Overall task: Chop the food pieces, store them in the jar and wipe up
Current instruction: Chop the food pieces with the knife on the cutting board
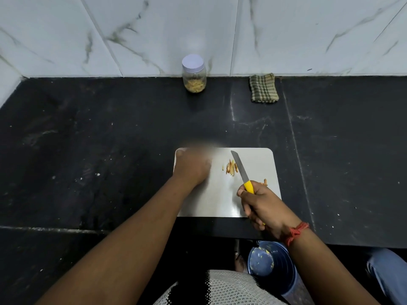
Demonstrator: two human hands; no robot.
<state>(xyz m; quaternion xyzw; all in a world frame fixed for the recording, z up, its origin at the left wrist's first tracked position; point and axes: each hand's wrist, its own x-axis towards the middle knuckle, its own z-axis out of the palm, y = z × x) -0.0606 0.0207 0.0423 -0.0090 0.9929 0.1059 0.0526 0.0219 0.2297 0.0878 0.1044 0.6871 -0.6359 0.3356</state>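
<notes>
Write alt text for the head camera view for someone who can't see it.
A right hand grips a yellow-handled knife beside thin food strips on a white cutting board; the left hand rests on the board. A lidded jar and checked cloth sit by the wall.

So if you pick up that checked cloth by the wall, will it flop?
Probably. The checked cloth lies folded and soft-edged, so it should droop and unfold when lifted. It looks light, and pushed along the counter it would likely bunch rather than slide.

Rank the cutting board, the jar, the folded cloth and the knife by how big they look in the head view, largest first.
1. cutting board
2. knife, longest after the board, handle partly hidden in the right hand
3. jar and folded cloth: alike, both far back, so unranked
</notes>
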